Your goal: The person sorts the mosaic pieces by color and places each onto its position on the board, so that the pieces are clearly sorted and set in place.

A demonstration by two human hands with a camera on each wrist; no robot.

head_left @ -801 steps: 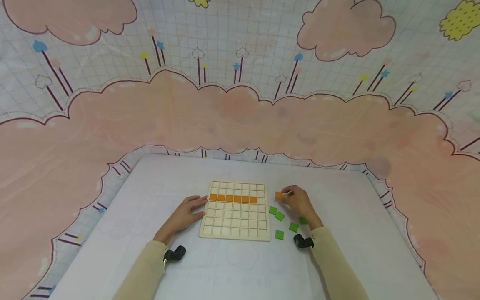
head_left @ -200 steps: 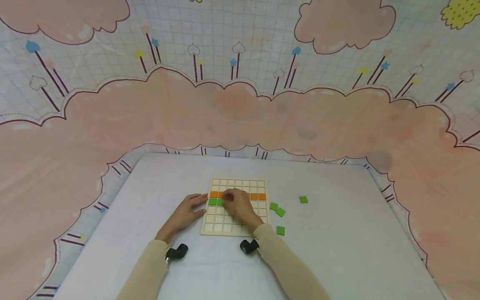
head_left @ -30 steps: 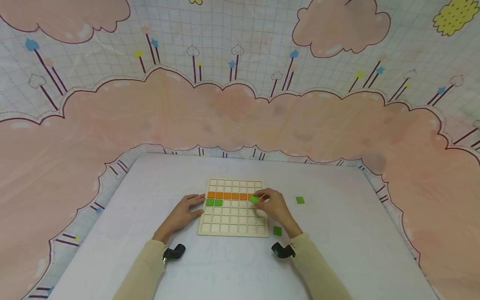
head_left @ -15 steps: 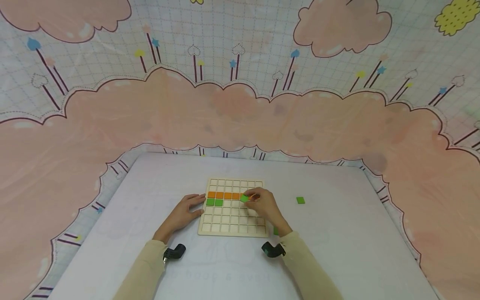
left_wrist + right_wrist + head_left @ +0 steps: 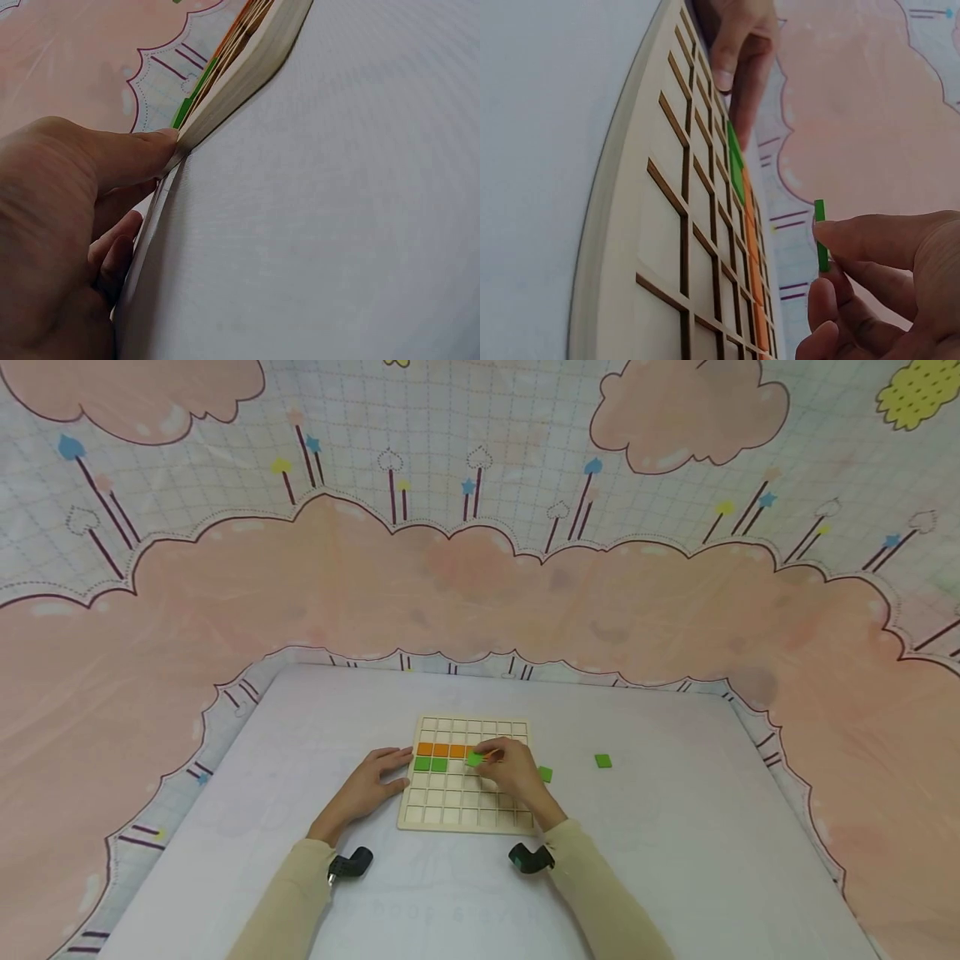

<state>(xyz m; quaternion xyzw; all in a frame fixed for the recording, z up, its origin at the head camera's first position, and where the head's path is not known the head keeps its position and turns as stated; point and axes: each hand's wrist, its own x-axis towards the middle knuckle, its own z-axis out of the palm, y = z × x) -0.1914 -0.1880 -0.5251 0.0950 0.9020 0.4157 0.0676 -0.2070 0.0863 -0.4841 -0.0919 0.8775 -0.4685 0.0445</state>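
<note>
A square wooden grid board (image 5: 465, 828) lies on the table. Orange square tiles (image 5: 441, 750) fill cells of one row, its right part hidden behind my right hand. Two green tiles (image 5: 431, 764) sit in the row just below, at the left end. My left hand (image 5: 367, 785) rests against the board's left edge, fingers extended; in the left wrist view its thumb (image 5: 139, 157) touches that edge. Between thumb and fingertips my right hand (image 5: 513, 770) pinches a green tile (image 5: 474, 759) above the board. The right wrist view shows this tile (image 5: 822, 236) edge-on, apart from the board.
Loose green tiles lie right of the board, one close to its edge (image 5: 545, 774) and one farther out (image 5: 603, 761). A black wrist camera (image 5: 531, 858) sticks out from the right sleeve, another (image 5: 351, 863) from the left. A printed cloth (image 5: 480, 602) hangs behind the white table.
Over the last second my right hand carries the pinched green tile leftward across the board. Since the oldest frame, two green tiles have come onto the board. My left hand stays put.
</note>
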